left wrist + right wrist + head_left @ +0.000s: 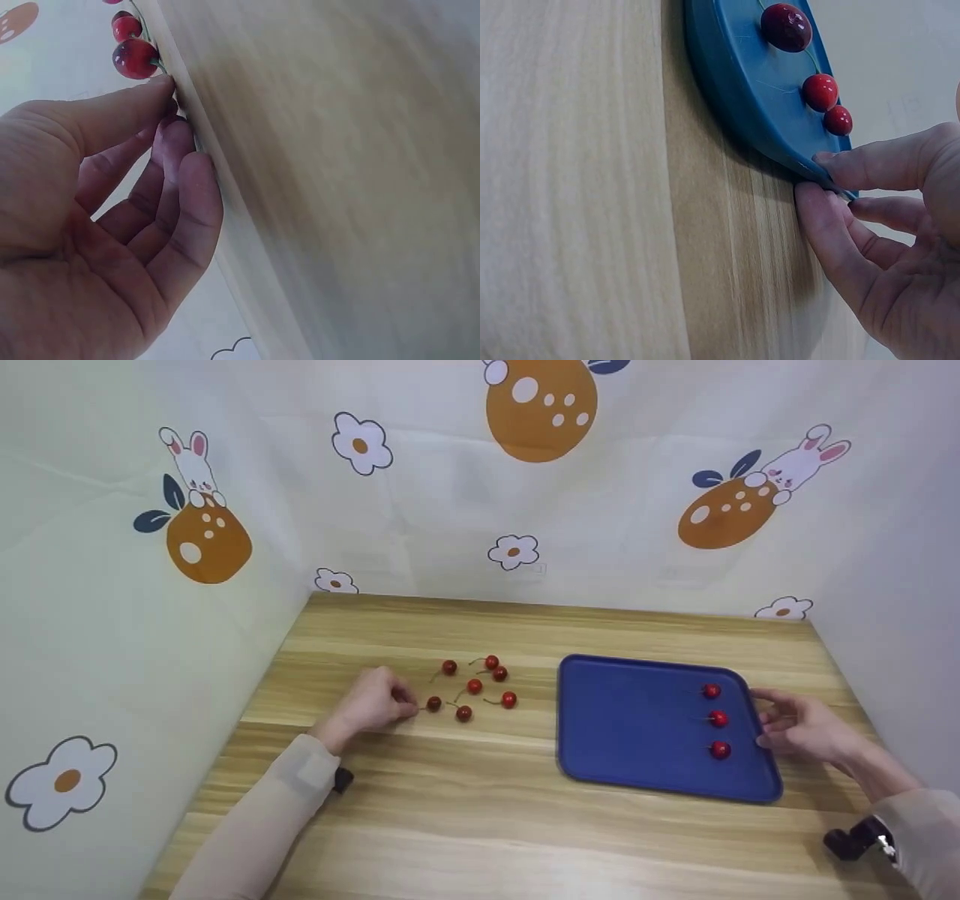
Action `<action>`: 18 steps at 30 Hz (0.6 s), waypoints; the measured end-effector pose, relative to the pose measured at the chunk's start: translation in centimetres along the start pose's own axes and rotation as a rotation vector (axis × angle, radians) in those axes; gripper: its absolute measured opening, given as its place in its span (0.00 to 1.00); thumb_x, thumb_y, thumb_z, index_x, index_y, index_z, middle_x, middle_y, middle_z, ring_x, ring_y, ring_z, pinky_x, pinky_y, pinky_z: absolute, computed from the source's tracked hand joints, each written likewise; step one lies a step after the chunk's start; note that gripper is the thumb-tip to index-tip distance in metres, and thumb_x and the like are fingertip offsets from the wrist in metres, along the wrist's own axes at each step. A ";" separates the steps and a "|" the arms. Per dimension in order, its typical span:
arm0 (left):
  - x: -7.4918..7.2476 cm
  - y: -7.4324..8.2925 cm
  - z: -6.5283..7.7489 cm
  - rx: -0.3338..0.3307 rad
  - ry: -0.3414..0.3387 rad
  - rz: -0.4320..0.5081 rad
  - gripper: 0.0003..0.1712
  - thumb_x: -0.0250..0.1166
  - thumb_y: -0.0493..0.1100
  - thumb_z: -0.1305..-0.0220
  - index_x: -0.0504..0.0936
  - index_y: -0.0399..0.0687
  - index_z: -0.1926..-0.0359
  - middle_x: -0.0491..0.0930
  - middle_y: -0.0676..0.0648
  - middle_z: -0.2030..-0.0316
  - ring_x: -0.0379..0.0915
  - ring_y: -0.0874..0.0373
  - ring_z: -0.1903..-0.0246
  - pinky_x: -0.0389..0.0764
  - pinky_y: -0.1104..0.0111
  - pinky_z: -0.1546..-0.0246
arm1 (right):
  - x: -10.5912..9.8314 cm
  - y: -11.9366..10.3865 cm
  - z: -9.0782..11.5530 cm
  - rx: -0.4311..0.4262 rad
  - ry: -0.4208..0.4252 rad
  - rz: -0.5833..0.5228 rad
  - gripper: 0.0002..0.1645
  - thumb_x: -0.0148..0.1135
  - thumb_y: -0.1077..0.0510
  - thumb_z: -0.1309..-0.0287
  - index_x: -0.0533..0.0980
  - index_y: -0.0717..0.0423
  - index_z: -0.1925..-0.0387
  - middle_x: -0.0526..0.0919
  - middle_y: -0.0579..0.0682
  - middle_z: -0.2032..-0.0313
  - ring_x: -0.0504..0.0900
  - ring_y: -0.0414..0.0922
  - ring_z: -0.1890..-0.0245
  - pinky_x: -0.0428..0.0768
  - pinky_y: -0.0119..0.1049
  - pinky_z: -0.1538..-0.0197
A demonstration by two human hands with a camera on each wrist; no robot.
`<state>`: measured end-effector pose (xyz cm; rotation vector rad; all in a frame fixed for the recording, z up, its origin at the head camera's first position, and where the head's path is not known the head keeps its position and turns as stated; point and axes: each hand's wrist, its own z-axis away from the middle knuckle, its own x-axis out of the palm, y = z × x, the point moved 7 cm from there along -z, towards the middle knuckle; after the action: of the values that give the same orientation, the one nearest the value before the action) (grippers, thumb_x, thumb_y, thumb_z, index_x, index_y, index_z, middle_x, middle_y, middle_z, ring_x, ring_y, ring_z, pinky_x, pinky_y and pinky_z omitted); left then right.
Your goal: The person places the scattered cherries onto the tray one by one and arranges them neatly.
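My left hand (377,700) pinches the stem end of a dark red cherry (434,703) between thumb and fingertips, low over the wooden table. In the left wrist view, that cherry (136,58) lies just past the thumb tip. On the right, my right hand (804,727) holds the right rim of a blue rectangular tray (637,727). The right wrist view shows the thumb over the tray rim (780,154) and the fingers below it. Three cherries, an upper one (711,691), a middle one (718,718) and a lower one (720,749), line the tray's right side.
Several more stemmed cherries lie loosely grouped on the table (465,825) between left hand and tray, among them a bright red cherry (509,700) nearest the tray. Patterned cloth walls (435,510) border the table at the back and both sides.
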<state>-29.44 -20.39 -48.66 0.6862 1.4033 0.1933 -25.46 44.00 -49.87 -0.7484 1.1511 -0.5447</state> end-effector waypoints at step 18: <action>-0.5 -0.3 0.2 -0.080 0.083 0.261 0.03 0.77 0.35 0.33 0.95 0.38 0.60 0.95 0.41 0.68 0.91 0.54 0.72 0.85 0.74 0.71 | 0.0 -0.1 0.2 0.042 -0.008 0.016 0.59 0.75 0.71 0.42 0.53 0.80 0.17 0.84 0.69 0.45 0.88 0.38 0.54 0.89 0.28 0.50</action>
<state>-29.45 -20.89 -48.40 0.8014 1.3744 0.4864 -25.28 43.97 -49.78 -0.7044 1.1338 -0.5505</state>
